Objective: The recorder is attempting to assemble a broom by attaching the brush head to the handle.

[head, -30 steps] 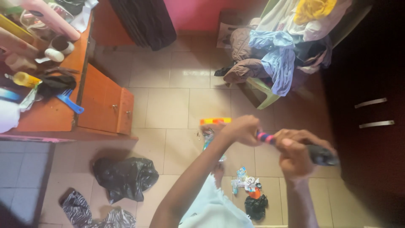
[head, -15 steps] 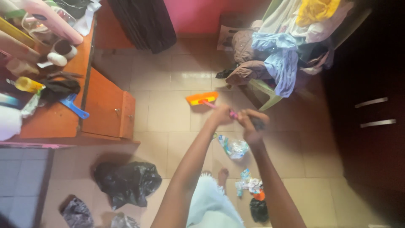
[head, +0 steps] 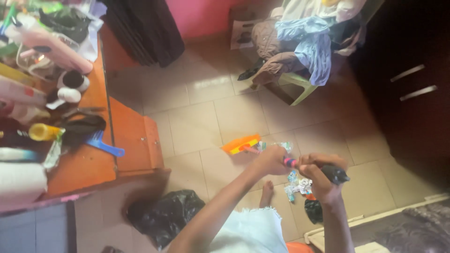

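On the pale tiled floor (head: 187, 119) of a small room with a pink wall, a person stands gripping a broom (head: 262, 152) with both hands. The left hand (head: 271, 159) is wrapped around the pink-and-blue striped shaft lower down, and the right hand (head: 318, 175) is closed around the dark upper end of the handle. The orange broom head (head: 240, 144) lies low over the tiles, just beside some crumpled wrappers (head: 274, 146). A small heap of litter (head: 298, 185) sits near the person's bare foot (head: 267, 192), with a dark scrap next to it; motion blur makes it hard to tell what the pieces are.

To the left, an orange wooden tabletop (head: 89, 164) is crowded with bottles, cups, a yellow tube and a blue brush (head: 104, 145). A crumpled black plastic bag (head: 164, 215) lies on the floor below it. Against the far wall a green plastic chair (head: 293, 86) is buried under piled clothes (head: 300, 37). A dark wardrobe (head: 408, 84) with metal handles fills the right side, and the edge of a bed (head: 412, 227) shows at the lower right.
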